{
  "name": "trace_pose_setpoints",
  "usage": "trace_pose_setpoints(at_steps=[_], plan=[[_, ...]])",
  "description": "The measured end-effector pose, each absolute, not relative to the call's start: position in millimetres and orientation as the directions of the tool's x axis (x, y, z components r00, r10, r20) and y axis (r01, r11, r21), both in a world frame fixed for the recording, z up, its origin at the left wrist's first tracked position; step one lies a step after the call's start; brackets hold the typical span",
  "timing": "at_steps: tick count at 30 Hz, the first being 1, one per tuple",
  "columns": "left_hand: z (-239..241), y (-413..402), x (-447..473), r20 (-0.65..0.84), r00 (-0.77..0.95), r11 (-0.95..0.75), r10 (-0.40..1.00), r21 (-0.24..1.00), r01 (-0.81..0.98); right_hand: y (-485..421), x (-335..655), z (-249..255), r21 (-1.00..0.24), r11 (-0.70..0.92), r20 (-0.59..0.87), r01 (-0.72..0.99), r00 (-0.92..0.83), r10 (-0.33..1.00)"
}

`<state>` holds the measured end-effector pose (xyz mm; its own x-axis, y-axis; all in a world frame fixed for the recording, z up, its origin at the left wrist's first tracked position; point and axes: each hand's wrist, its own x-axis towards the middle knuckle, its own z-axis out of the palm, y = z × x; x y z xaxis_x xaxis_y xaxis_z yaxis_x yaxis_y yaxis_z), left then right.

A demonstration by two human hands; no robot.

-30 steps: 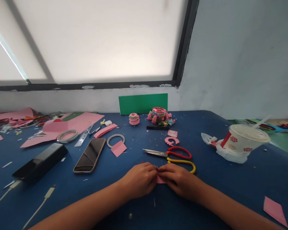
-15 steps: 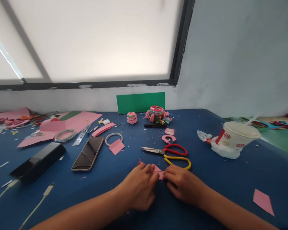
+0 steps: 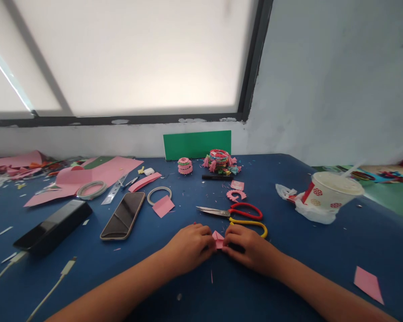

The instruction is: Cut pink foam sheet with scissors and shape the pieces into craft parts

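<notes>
My left hand [image 3: 189, 247] and my right hand [image 3: 249, 248] meet on the blue table [image 3: 322, 250], fingertips pinched on a small folded piece of pink paper [image 3: 218, 239] between them. Only a small peak of the paper shows; the rest is under my fingers. Just beyond my right hand lie scissors [image 3: 237, 213] with one red and one yellow handle, blades pointing left.
A phone [image 3: 123, 215] and a black power bank [image 3: 52, 228] with cables lie to the left. Farther back are tape rings [image 3: 159, 194], a ruler, pink sheets [image 3: 87, 176], paper flower stacks [image 3: 220, 161] and a green card. A lidded paper cup [image 3: 329, 191] stands right; a pink square [image 3: 368, 283] lies near right.
My hands have drawn closer together over the pink paper, and the piece now stands up as a small peak between my fingertips instead of lying flatter.
</notes>
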<state>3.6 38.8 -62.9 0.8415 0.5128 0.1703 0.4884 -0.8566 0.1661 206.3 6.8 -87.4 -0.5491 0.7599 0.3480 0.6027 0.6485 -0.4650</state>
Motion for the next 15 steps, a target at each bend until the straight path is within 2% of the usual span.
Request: trace_pose_setpoints(at_steps=[5, 8, 15], plan=[[-67.5, 45.2, 4.2, 0.181, 0.781, -0.783, 0.598, 0.34, 0.521, 10.6, 204.8, -83.4, -0.596, 0.539, 0.299, 0.595, -0.458, 0.837], [-69.7, 47.0, 4.7, 0.179, 0.71, -0.707, 0.681, 0.414, 0.573, 11.5, 202.4, -82.6, -0.607, 0.502, 0.277, 0.616, -0.428, 0.86], [-72.7, 50.7, 7.4, 0.175, 0.736, -0.709, 0.654, 0.48, 0.516, 13.6, 198.9, -81.8, -0.595, 0.488, 0.256, 0.638, -0.425, 0.868]])
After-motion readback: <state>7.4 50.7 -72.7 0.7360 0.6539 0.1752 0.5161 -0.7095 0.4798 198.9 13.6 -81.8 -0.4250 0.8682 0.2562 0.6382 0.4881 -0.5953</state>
